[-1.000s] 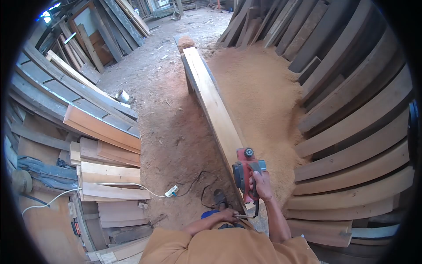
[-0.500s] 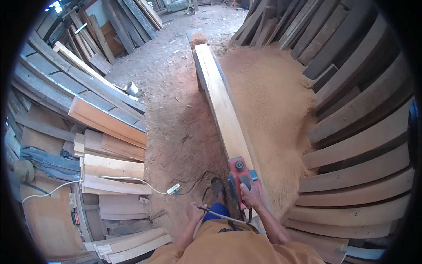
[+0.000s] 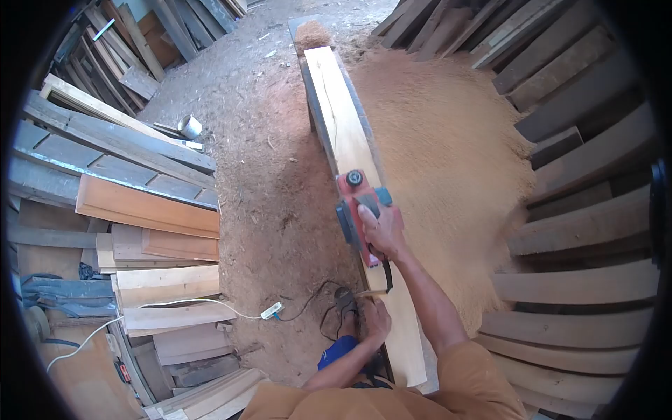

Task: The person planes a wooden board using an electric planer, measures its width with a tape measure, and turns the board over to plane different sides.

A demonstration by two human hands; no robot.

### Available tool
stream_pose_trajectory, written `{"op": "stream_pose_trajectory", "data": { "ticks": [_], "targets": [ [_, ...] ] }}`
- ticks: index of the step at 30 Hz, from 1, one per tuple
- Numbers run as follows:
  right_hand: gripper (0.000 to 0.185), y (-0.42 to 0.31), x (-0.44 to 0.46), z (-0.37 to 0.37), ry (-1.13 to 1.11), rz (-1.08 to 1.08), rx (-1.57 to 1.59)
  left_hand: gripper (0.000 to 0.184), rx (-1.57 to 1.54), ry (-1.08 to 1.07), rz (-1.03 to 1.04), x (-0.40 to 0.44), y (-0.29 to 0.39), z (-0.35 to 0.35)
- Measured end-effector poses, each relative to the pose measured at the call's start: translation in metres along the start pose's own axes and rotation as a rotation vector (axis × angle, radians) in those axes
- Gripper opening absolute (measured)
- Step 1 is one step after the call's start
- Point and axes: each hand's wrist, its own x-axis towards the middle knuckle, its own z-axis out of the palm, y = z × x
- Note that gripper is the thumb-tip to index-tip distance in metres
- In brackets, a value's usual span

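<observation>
My right hand (image 3: 383,231) is closed around the handle of a red electric planer (image 3: 352,203). The planer sits flat on a long pale wooden board (image 3: 343,112), roughly midway along it. Behind the planer, my left hand (image 3: 376,323) is closed on the planer's power cord (image 3: 389,280), beside the left edge of the board; its fingertips are partly hidden. The board lies lengthwise on a narrow bench (image 3: 312,87), with a dark line running along the board's far half.
Reddish shavings (image 3: 313,35) are heaped at the bench's far end, and sawdust (image 3: 441,154) covers the floor to the right. A white extension socket (image 3: 271,311) lies on the left floor near my foot (image 3: 346,301). Stacked planks (image 3: 168,283) line the left; more boards (image 3: 581,283) lean right.
The planer and my right hand have moved forward along the board, away from my body. My left hand has come rightward to the board's edge with the cord.
</observation>
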Motion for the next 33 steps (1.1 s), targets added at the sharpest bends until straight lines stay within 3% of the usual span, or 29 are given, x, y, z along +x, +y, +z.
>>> {"op": "stream_pose_trajectory", "data": {
  "ticks": [2,4,7,9,11,14,19,21,23,24,26,29,32,33],
  "targets": [
    [0.059,-0.023,0.039,-0.002,-0.01,-0.023,-0.037,0.051,0.014,-0.029,0.065,0.002,0.02,-0.004],
    [0.043,-0.026,0.093,0.009,0.101,-0.083,-0.147,0.051,0.051,-0.068,0.025,0.001,0.025,-0.008],
    [0.046,-0.04,0.181,0.014,0.125,-0.453,-0.425,0.053,0.031,-0.049,-0.09,-0.002,0.023,-0.005],
    [0.047,-0.064,0.213,0.012,0.061,-0.368,-0.33,0.055,0.032,-0.049,-0.059,-0.003,0.016,-0.005],
    [0.045,-0.108,0.213,-0.003,-0.064,-0.058,-0.048,0.058,0.053,-0.047,-0.037,-0.005,0.011,-0.005],
    [0.048,-0.072,0.23,0.001,-0.154,-0.022,0.276,0.06,0.096,-0.05,-0.038,-0.005,0.008,-0.005],
    [0.043,-0.049,0.102,-0.014,0.019,-0.03,0.025,0.061,0.119,-0.05,0.026,-0.007,-0.003,-0.006],
    [0.036,0.012,0.04,-0.014,0.175,-0.314,-0.144,0.061,0.072,-0.22,0.0,-0.002,0.013,-0.022],
    [0.061,0.039,-0.056,-0.031,-0.081,0.042,-0.022,0.061,0.159,-0.406,0.082,-0.006,0.008,-0.038],
    [0.052,0.03,-0.097,-0.044,-0.193,0.25,0.037,0.06,0.269,-0.506,0.18,-0.017,-0.012,-0.046],
    [0.045,0.062,-0.158,-0.038,-0.064,0.043,0.154,0.056,0.362,-0.64,0.274,-0.029,-0.038,-0.053],
    [0.043,0.084,-0.168,-0.03,0.0,0.016,0.106,0.05,0.175,-0.601,0.251,-0.03,-0.018,-0.053],
    [0.041,0.048,-0.108,-0.03,-0.05,0.178,0.173,0.049,0.23,-0.598,0.258,-0.005,-0.03,-0.053],
    [0.045,0.035,-0.08,-0.031,-0.037,0.118,0.137,0.049,0.205,-0.54,0.234,0.002,-0.026,-0.051]
  ]
}}
